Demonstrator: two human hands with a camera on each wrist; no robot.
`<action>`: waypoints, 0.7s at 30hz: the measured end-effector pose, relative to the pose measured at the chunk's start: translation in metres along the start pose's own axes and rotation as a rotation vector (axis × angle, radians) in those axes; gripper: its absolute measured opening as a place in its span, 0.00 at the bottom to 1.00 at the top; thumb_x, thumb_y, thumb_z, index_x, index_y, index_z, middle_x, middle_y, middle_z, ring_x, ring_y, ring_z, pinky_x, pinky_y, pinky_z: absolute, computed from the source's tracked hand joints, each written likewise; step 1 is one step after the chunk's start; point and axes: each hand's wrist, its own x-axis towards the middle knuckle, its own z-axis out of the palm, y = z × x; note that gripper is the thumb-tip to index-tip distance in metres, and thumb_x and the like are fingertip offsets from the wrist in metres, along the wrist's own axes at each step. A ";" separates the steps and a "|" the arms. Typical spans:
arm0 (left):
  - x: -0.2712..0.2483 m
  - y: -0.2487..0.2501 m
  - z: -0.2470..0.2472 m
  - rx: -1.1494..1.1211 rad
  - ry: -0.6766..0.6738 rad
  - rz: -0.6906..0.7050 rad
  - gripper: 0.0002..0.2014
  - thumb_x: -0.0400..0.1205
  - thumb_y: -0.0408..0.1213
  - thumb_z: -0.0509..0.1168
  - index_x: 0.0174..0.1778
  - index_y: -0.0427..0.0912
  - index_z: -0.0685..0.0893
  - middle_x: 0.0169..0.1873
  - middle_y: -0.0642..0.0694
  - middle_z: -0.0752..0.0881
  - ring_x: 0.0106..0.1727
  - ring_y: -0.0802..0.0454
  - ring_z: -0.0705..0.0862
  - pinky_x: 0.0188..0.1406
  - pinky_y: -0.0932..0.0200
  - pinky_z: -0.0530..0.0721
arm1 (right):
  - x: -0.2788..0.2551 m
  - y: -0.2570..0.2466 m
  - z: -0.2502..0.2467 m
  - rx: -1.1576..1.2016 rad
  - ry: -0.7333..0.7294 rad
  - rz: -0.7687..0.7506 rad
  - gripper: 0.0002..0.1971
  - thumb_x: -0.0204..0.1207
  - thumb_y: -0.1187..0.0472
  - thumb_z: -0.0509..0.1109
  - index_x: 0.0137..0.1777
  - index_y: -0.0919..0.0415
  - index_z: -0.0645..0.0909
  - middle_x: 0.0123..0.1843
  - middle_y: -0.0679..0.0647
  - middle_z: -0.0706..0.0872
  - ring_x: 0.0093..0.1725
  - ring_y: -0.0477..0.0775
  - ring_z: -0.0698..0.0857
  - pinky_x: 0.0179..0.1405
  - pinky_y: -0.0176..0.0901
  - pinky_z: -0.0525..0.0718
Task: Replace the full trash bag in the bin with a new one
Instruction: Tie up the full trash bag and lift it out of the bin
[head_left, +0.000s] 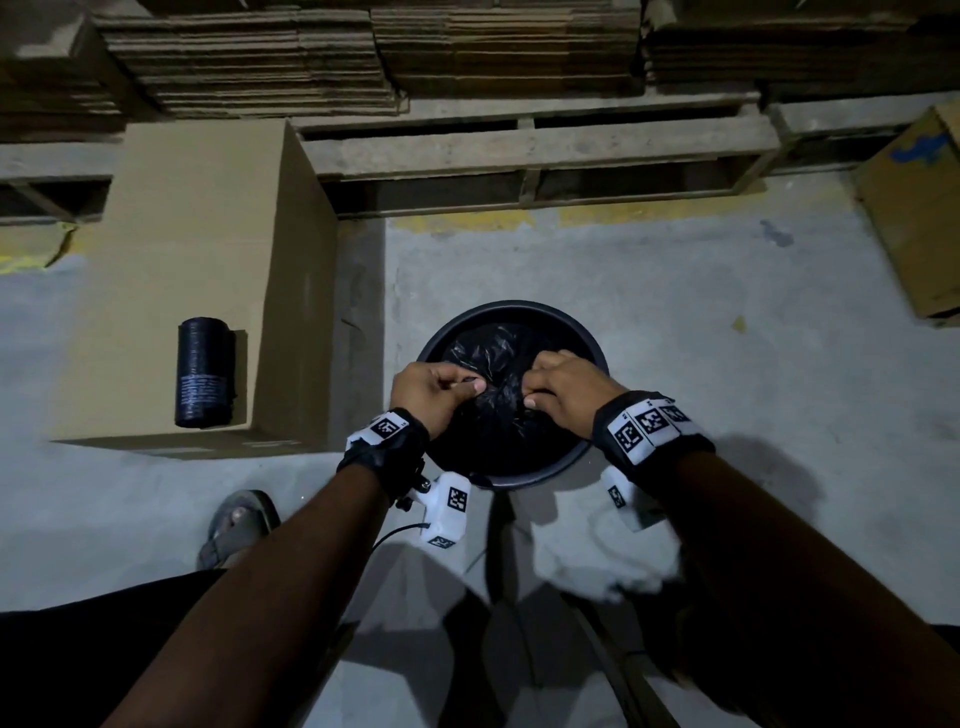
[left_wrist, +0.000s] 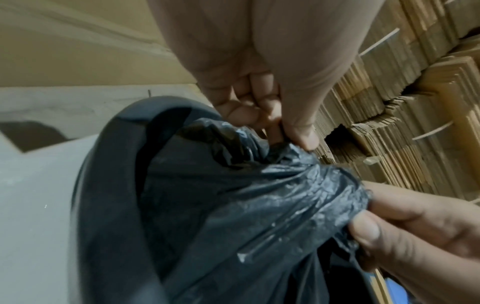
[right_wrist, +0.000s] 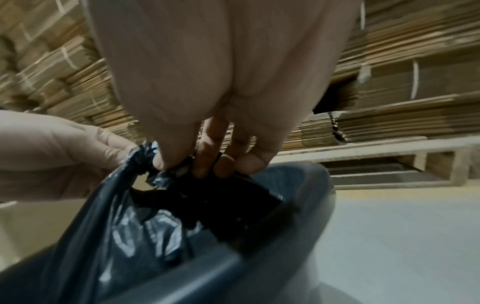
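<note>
A round dark bin (head_left: 519, 312) stands on the concrete floor in the head view, with a black trash bag (head_left: 488, 353) inside it. Over the bin, my left hand (head_left: 441, 387) pinches a gathered bunch of the bag's top, and my right hand (head_left: 561, 387) pinches another bunch beside it. The left wrist view shows the left hand (left_wrist: 288, 131) pinching crumpled plastic of the bag (left_wrist: 246, 205), the bin's rim (left_wrist: 103, 185) at the left. In the right wrist view the right hand (right_wrist: 187, 162) grips the bag (right_wrist: 116, 226). A black roll of new bags (head_left: 204, 371) lies on a cardboard box (head_left: 156, 234).
A wooden pallet (head_left: 535, 150) loaded with stacks of flattened cardboard (head_left: 363, 52) runs along the far side. Another cardboard box (head_left: 919, 208) leans at the right. My sandalled foot (head_left: 236, 525) stands left of the bin. Bare concrete floor (head_left: 701, 322) surrounds the bin.
</note>
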 end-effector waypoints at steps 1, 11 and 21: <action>0.000 0.000 0.001 0.007 0.008 -0.013 0.01 0.72 0.38 0.77 0.38 0.47 0.93 0.36 0.47 0.92 0.42 0.51 0.90 0.52 0.56 0.87 | -0.001 0.000 -0.001 -0.005 -0.008 -0.004 0.08 0.80 0.57 0.67 0.51 0.59 0.85 0.52 0.56 0.80 0.54 0.58 0.77 0.55 0.43 0.70; 0.009 -0.004 0.004 0.019 0.089 -0.153 0.03 0.72 0.41 0.77 0.36 0.47 0.93 0.30 0.50 0.91 0.34 0.55 0.89 0.49 0.56 0.89 | -0.014 -0.003 0.004 -0.152 -0.051 -0.086 0.12 0.79 0.59 0.66 0.54 0.64 0.86 0.54 0.62 0.82 0.57 0.62 0.78 0.56 0.48 0.78; 0.014 0.001 0.010 0.343 0.153 -0.121 0.06 0.73 0.43 0.76 0.41 0.46 0.93 0.38 0.48 0.92 0.40 0.56 0.85 0.47 0.67 0.80 | -0.027 -0.007 0.027 -0.435 -0.307 -0.030 0.13 0.77 0.62 0.66 0.59 0.61 0.86 0.62 0.55 0.80 0.61 0.59 0.75 0.61 0.52 0.81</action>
